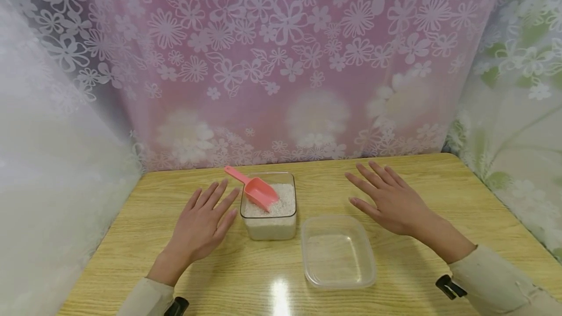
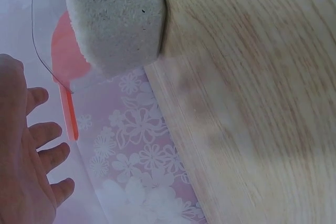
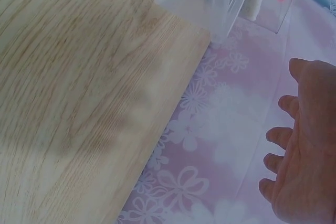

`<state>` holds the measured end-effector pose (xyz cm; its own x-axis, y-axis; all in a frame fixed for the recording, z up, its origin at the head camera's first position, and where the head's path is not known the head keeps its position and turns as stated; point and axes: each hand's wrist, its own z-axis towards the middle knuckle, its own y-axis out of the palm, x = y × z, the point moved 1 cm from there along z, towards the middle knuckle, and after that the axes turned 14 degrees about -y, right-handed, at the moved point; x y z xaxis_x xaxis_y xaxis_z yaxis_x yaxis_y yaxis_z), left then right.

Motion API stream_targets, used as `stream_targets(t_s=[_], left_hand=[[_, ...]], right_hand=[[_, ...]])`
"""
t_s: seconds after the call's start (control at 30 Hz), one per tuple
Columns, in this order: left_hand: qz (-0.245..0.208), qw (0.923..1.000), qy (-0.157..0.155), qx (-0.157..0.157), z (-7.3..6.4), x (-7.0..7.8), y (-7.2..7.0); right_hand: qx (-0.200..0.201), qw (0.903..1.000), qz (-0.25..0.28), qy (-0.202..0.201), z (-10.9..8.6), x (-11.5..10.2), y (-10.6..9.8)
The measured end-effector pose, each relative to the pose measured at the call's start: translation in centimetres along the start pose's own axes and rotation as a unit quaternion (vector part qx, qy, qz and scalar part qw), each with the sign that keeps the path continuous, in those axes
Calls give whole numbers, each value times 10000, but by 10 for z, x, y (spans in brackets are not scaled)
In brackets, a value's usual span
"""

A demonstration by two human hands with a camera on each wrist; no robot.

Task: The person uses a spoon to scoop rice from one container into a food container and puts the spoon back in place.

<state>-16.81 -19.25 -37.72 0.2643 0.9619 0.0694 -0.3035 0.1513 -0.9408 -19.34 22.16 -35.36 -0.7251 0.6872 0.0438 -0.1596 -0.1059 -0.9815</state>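
Observation:
A clear square container (image 1: pixel 270 230) filled with white rice (image 1: pixel 285 201) stands left of the middle in the head view. On the rice lies a pink scoop (image 1: pixel 260 192), its handle sticking out over the back left rim. My left hand (image 1: pixel 199 226), fingers spread and holding nothing, hovers just left of this container. In the left wrist view the rice shows through the container's wall (image 2: pixel 118 24). Nearer to me and to the right stands a second clear plastic container (image 1: pixel 338 252), with nothing in it. My right hand (image 1: pixel 391 204) hovers beyond its right side, fingers spread, also holding nothing.
Both containers stand on a wood-grain table (image 1: pixel 210 286). Its far edge meets a pink floral curtain (image 1: pixel 272 62). Pale curtains hang at the left (image 1: pixel 57 169) and right (image 1: pixel 518 126). A black clip (image 1: pixel 451 286) sits by the right sleeve.

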Motion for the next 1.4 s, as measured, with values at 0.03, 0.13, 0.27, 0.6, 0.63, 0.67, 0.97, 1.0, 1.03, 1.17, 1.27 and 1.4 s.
stream_targets(t_s=[0.03,0.13,0.27,0.6,0.63,0.67,0.97,1.0,1.03,1.17,1.27,1.4], left_hand=[[-2,10000,-9,7,1,0,0],[10,10000,-26,1,3,0,-1],[47,10000,-58,-13,5,-1,-2],[-29,9993,-358,-117,8,-4,3],[-54,9991,-403,-140,9,-4,3],[-79,9988,-451,-159,10,-4,4],[-1039,9830,-1448,-441,29,5,3],[-1232,9775,-1642,-488,32,6,3],[-1423,9709,-1849,-538,35,6,4],[-2283,9374,-2524,-736,46,3,8],[-2768,9173,-2750,-792,52,1,11],[-3086,9026,-2915,-720,58,-1,14]], right_hand=[[-5,10000,4,-5,1,0,0],[-5,10000,-16,-34,3,-2,1],[-22,10000,-8,-67,7,-4,1],[-34,9999,14,-143,16,-6,2],[-35,9999,14,-150,16,-6,2],[-36,9999,15,-159,16,-7,3],[41,9997,-48,-222,17,-8,2],[32,9997,-40,-224,17,-8,3],[31,9997,-28,-229,17,-9,3],[39,9997,-25,-250,18,-10,4],[39,9997,-48,-248,18,-10,5],[12,9996,-49,-261,20,-12,5]])
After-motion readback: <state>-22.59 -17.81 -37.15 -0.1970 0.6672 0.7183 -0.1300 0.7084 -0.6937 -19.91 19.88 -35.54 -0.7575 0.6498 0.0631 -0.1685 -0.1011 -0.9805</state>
